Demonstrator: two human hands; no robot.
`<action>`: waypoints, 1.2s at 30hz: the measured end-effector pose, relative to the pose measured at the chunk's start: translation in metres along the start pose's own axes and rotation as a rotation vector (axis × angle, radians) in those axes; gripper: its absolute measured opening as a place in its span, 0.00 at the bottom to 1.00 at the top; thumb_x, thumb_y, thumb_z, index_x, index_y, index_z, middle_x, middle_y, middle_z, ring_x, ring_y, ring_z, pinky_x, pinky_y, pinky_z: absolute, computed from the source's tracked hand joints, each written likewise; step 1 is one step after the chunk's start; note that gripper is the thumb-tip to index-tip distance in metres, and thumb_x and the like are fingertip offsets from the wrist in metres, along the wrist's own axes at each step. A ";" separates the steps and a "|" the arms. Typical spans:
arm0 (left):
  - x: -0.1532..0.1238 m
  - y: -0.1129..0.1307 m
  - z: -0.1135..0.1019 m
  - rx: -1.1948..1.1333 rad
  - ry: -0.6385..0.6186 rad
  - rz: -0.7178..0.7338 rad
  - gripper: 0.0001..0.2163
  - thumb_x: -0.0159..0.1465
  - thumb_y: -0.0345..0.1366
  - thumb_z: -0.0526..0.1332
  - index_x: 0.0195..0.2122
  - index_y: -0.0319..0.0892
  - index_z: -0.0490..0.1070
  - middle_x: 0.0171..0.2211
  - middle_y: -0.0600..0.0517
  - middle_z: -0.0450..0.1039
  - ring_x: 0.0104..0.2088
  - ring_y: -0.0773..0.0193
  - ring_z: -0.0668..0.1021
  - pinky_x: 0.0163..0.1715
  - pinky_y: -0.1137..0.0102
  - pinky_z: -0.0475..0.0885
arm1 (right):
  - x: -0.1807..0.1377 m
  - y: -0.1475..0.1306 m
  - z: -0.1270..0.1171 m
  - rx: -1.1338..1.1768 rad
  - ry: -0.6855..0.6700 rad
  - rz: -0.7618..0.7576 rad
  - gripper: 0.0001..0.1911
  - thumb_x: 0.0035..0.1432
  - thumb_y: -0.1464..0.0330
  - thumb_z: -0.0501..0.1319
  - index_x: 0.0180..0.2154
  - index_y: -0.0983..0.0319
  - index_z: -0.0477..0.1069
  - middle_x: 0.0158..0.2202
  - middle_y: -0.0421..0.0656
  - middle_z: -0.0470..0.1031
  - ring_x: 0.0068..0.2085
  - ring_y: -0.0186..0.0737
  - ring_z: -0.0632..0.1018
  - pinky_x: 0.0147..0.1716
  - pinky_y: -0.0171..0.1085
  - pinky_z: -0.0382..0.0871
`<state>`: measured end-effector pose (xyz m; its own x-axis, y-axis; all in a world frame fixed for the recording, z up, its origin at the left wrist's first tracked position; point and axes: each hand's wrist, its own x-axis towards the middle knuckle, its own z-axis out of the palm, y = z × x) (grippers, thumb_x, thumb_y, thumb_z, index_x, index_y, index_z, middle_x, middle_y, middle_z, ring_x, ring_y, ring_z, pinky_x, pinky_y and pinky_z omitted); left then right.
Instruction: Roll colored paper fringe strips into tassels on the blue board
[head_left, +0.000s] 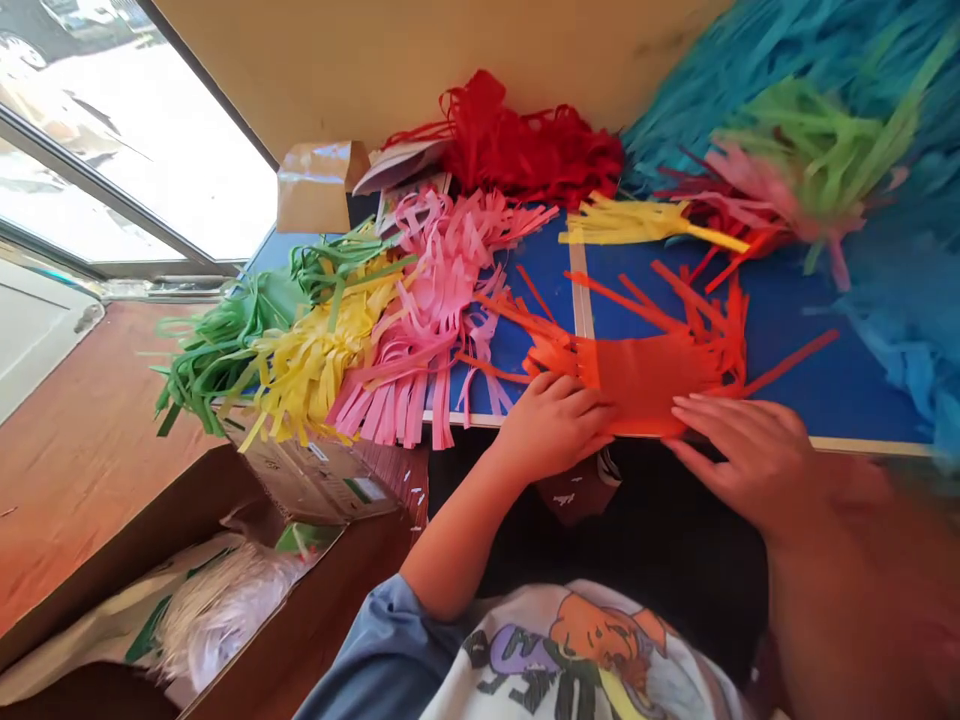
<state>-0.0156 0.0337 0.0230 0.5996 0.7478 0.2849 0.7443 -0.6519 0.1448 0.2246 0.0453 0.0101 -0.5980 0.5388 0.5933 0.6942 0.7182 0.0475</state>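
Note:
A sheet of orange paper with fringed ends (649, 375) lies at the table's near edge. My left hand (556, 425) is closed on its near left part, fingers bent over the top and thumb along the edge. At its near right corner, my right hand (750, 455) holds the paper edge, with straight fingers above and the thumb lower. Loose orange strips fan out beyond both hands. A yellow fringed bundle (637, 218) lies just behind the sheet.
On the blue table (810, 290), green (247, 315), yellow (322, 350), pink (442, 270) and red (525, 145) fringes are heaped. Blue fringe (720, 90) and a mixed-colour bunch (810, 170) are at the right. An open cardboard box (322, 590) stands lower left, beside the window (150, 130).

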 end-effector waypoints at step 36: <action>0.046 0.005 0.003 0.108 -0.094 -0.080 0.11 0.62 0.33 0.54 0.45 0.40 0.68 0.43 0.47 0.72 0.41 0.57 0.71 0.38 0.63 0.67 | 0.006 0.005 0.026 0.018 -0.037 0.115 0.16 0.56 0.76 0.48 0.39 0.59 0.72 0.41 0.43 0.76 0.43 0.38 0.75 0.43 0.40 0.65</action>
<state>0.0172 0.0652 0.0342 0.5584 0.8086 0.1855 0.8149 -0.5765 0.0597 0.2136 0.0634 -0.0067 -0.5297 0.6333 0.5642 0.7518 0.6586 -0.0334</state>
